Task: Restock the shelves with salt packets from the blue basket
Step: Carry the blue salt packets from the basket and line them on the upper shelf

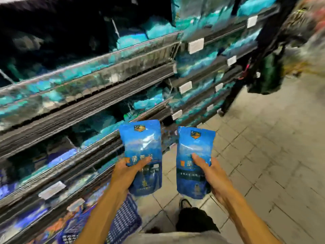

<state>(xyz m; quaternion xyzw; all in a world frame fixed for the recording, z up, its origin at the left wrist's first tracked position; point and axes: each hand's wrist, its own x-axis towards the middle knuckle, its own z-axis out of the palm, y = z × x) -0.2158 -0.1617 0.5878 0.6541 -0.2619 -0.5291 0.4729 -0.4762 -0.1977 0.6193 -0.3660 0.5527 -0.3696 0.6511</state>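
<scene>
My left hand (125,173) is closed around one blue salt packet (141,155), gripping its lower half: thumb lies across the front near the printed characters, fingers wrapped behind, out of sight. Packet stands upright, top edge toward the shelves (84,106).

My right hand (209,175) is clamped on a second blue salt packet (194,161), same way: thumb pressed on the front at about mid-height, palm along its right edge, fingers hidden behind. Also upright, slightly lower than the left packet.

The two packets sit side by side, near each other but apart, a strip of tiled floor (263,155) showing between them. Both are held in front of the shelving, not touching it.

Blue basket (125,219) is on the floor directly below the left packet, against the foot of the shelves, partly covered by my left forearm. Contents can't be made out.

Shelves run up and to the left of the left packet, heavily blurred; teal and blue stock and white price tags (196,45) on the rails are all I can make out.

My shoe (184,204) is on the floor just below the right packet.
</scene>
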